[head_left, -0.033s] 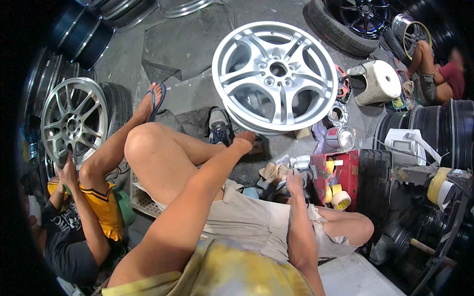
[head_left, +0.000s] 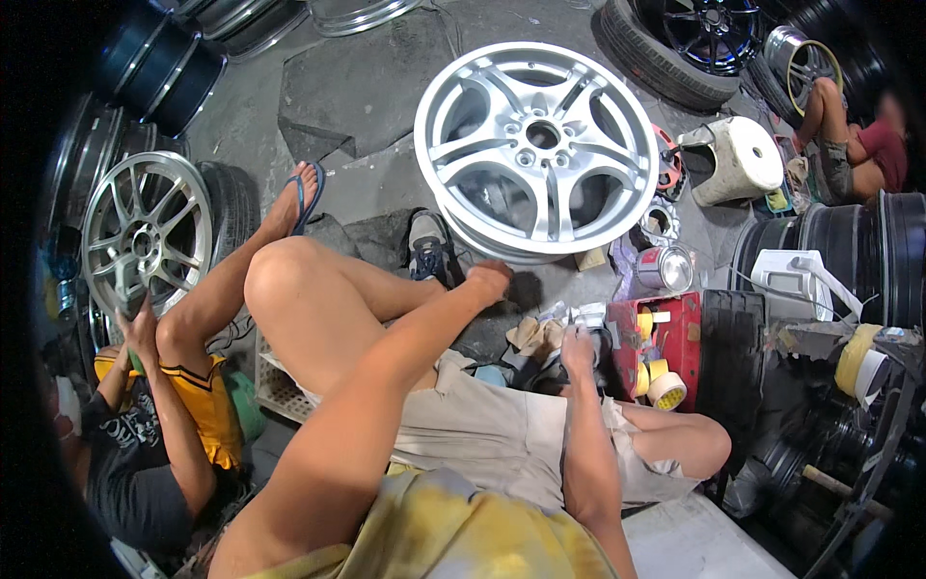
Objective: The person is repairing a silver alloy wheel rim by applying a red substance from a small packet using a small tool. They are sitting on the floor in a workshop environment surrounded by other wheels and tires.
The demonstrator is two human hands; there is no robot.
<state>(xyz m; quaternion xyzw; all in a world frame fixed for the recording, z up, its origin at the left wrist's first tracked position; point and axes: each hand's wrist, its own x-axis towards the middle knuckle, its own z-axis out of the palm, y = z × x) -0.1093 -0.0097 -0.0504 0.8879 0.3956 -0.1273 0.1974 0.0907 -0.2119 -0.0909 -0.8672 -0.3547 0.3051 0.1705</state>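
Observation:
A silver alloy wheel rim [head_left: 559,179] with several double spokes lies face up and slightly raised in front of me. My left hand [head_left: 489,281] is closed beside its near lower edge. Whatever is in the fingers is hidden, and I cannot tell whether they touch the rim. My right hand [head_left: 579,350] is lower and farther right, beside a red box, with its fingers pinched together. A small thin thing seems to stick up from them, too small to name. Crumpled beige cloth or paper [head_left: 533,336] lies just left of that hand.
Rolls of yellow tape [head_left: 666,388] sit in the red box [head_left: 684,333]; a tin can [head_left: 665,269] stands behind it. A white stool [head_left: 738,162] is at the far right. At left a co-worker [head_left: 145,434] handles a spoked wheel [head_left: 145,227]. A shoe [head_left: 429,249] is near the rim.
My left hand has shifted slightly right along the rim's near edge. My right hand has moved up a little. The co-worker's hand has moved, and a grey blurred thing now shows above it.

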